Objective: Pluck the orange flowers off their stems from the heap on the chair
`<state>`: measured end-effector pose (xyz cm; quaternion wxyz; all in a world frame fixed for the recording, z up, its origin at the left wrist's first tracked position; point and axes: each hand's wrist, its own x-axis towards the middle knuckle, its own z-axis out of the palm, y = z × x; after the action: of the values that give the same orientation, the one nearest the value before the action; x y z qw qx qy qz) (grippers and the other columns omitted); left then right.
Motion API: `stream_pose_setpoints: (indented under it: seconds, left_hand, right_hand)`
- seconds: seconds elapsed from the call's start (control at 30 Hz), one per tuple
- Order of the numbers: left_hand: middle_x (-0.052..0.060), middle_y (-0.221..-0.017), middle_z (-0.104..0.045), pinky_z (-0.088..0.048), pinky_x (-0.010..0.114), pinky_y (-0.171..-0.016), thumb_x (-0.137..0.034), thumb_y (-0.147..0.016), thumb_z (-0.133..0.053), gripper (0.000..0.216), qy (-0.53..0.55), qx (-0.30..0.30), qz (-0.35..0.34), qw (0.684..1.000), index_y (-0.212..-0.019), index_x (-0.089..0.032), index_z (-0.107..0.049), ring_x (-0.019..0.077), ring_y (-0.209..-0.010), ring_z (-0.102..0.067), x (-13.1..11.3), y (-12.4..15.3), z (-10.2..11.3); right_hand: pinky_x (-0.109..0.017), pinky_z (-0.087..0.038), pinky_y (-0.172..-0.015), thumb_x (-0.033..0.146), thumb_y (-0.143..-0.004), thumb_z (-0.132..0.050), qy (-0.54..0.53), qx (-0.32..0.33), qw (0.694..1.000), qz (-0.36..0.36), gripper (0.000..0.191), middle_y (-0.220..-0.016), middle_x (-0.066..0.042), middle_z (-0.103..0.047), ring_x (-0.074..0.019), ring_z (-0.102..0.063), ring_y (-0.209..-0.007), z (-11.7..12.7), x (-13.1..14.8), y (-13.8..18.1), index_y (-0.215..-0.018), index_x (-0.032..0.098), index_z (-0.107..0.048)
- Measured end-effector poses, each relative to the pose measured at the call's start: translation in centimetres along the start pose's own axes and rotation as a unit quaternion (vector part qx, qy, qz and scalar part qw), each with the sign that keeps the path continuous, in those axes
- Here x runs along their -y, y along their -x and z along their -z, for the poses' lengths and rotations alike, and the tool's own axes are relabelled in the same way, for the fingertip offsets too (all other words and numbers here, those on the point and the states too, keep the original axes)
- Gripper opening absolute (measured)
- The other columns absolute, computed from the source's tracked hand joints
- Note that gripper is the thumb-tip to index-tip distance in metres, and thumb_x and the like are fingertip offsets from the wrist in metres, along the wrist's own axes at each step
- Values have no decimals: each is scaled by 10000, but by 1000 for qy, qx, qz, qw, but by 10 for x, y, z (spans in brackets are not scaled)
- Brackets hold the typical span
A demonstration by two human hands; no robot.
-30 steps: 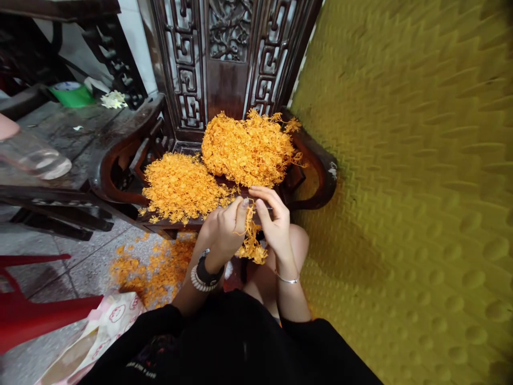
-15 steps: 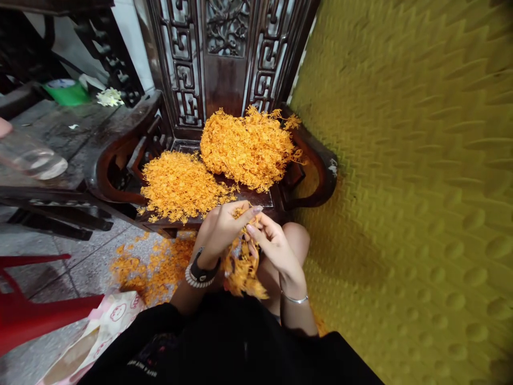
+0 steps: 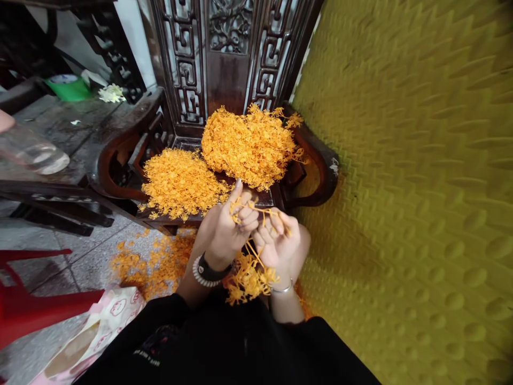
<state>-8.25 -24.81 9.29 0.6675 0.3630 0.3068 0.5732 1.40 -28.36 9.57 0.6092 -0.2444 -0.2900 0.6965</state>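
Carved wood of a dark chair (image 3: 224, 69) fills the view ahead of us, its seat carrying two heaps of orange strands (image 3: 248, 144), the nearer heap (image 3: 180, 182) lying to the left. More orange bits litter the floor (image 3: 156, 262). Our left hand (image 3: 228, 230) and right hand (image 3: 276, 240) sit close together above our lap, fingers pinched on one orange strand bundle (image 3: 248, 275) hanging between them.

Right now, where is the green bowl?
In the head view, the green bowl sits far to the upper left on the dark wooden table, beside a white flower cluster, well away from both hands.
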Motion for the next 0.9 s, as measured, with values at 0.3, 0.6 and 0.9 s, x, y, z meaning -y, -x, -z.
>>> stream_pose_setpoints:
  seconds: [0.3,0.6,0.9]
  left_hand:
    - [-61,-426,-121,-176,232,-291,-587,-933,-233,533,43,2,30,999,-553,-215,-190,60,-324,-115,-12,1,-15]
    - [-55,-492,-191,-174,245,-340,-538,-922,-349,499,-13,-138,-137,981,-571,-209,-217,71,-372,-172,-7,-23,31]
    - [114,-1010,-609,-424,354,-906,-355,-938,-383,335,-550,-322,-197,745,-1063,-137,-605,217,-988,-555,-1,-111,155]
  right_hand:
    - [-155,-123,-263,266,-828,-500,-197,149,967,66,406,-373,108,-124,-31,-34,-286,12,-13,-15,-486,201,-291]
    - [-197,-153,-299,276,-814,-532,-96,9,950,298,329,-412,99,-133,-48,-33,-320,9,56,0,-526,226,-381]
    - [-269,-297,-463,460,-872,-433,159,-71,970,170,236,-506,79,-146,-112,-134,-405,10,42,-14,-739,266,-438]
